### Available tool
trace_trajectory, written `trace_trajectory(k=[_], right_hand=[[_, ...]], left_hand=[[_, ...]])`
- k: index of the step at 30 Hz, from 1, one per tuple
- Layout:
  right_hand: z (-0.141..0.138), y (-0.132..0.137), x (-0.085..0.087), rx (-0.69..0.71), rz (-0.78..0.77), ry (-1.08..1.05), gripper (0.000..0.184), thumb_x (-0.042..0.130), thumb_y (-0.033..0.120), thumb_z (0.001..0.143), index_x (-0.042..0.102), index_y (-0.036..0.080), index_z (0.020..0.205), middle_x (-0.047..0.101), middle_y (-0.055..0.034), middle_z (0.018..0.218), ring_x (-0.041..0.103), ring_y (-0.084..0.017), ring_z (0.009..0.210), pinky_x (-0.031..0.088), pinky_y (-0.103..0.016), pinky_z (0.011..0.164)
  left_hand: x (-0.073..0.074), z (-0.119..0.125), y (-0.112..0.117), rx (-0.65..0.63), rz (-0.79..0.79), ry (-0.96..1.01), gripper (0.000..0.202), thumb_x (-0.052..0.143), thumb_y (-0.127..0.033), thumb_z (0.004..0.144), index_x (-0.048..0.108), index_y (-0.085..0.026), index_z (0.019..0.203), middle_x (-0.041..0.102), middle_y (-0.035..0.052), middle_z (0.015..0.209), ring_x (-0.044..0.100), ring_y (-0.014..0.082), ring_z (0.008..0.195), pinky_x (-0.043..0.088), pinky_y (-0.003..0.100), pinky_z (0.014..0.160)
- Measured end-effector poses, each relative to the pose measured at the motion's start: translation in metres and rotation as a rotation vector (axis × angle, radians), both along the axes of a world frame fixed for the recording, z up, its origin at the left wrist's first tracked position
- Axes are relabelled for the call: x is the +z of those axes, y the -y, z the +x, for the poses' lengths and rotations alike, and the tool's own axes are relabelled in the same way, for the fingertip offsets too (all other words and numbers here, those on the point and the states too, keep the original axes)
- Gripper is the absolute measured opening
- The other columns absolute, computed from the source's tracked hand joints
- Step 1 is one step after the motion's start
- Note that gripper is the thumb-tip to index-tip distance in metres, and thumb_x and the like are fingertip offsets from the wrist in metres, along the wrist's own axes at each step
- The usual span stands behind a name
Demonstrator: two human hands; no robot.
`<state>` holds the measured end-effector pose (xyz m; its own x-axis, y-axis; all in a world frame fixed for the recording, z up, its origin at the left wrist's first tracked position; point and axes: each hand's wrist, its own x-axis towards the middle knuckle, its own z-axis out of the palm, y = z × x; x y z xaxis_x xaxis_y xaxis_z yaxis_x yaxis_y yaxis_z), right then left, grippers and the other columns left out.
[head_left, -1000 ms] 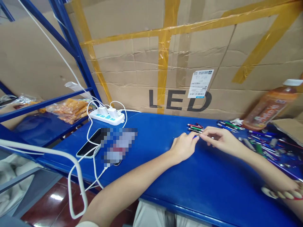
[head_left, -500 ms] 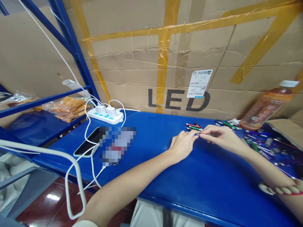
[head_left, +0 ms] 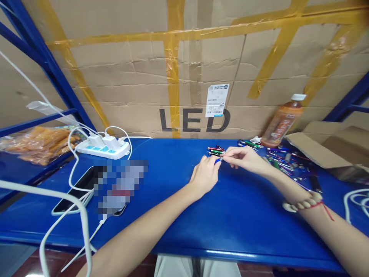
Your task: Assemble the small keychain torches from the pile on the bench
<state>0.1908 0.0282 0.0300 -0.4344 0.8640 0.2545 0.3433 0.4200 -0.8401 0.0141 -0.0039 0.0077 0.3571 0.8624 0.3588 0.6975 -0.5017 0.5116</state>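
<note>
My left hand (head_left: 204, 175) is closed around a small blue metallic pen (head_left: 217, 160), most of it hidden by the fingers. At its silver end, my right hand (head_left: 240, 157) pinches with thumb and forefinger, touching the left fingertips. Just behind the hands lie a few pens (head_left: 215, 150), red and green among them, side by side on the blue table (head_left: 173, 227). To the right of my right hand spreads a loose heap of pens and metallic parts (head_left: 281, 163), mostly blue and silver.
A drink bottle (head_left: 284, 121) stands behind the heap, with an open cardboard box (head_left: 325, 148) to its right. On the left are a power strip (head_left: 100, 148), a phone (head_left: 76, 190), a blurred-out device (head_left: 122, 188) and white cables (head_left: 72, 154). A large carton (head_left: 129, 77) forms the back.
The view has swung to the right, so everything sits further left and more of the cardboard box shows. Both hands keep together at the same spot; blue now shows between them.
</note>
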Motion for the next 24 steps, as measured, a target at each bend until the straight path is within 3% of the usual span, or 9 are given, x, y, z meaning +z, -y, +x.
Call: trace_trajectory(k=[9, 20, 24], right_hand=[[0.0085, -0.0034, -0.0017, 0.055, -0.110, -0.009, 0.026, 0.074, 0.037, 0.060, 0.064, 0.014, 0.058, 0.059, -0.0021, 0.069, 0.050, -0.008, 0.053, 0.043, -0.021, 0.043], [0.0035, 0.0006, -0.0030, 0.092, 0.097, 0.102, 0.024, 0.072, 0.037, 0.062, 0.065, 0.015, 0.056, 0.058, -0.0017, 0.063, 0.053, -0.012, 0.061, 0.044, -0.026, 0.058], [-0.0002, 0.0020, -0.0034, 0.058, 0.142, 0.119, 0.028, 0.070, 0.040, 0.063, 0.061, 0.015, 0.054, 0.055, -0.0009, 0.058, 0.049, -0.010, 0.053, 0.040, -0.024, 0.051]], left_hand=[[-0.0009, -0.0034, -0.0003, -0.099, 0.037, -0.123, 0.028, 0.030, -0.029, 0.092, 0.053, -0.021, 0.105, 0.060, 0.0041, 0.090, 0.058, 0.0186, 0.088, 0.048, 0.028, 0.072], [-0.0044, -0.0068, -0.0025, -0.137, 0.077, -0.158, 0.026, 0.034, -0.028, 0.091, 0.057, -0.021, 0.101, 0.066, 0.0037, 0.091, 0.061, 0.0186, 0.088, 0.048, 0.028, 0.074], [-0.0057, -0.0064, -0.0030, -0.130, 0.074, -0.136, 0.025, 0.035, -0.027, 0.090, 0.058, -0.022, 0.100, 0.066, 0.0027, 0.094, 0.061, 0.0180, 0.090, 0.048, 0.028, 0.077]])
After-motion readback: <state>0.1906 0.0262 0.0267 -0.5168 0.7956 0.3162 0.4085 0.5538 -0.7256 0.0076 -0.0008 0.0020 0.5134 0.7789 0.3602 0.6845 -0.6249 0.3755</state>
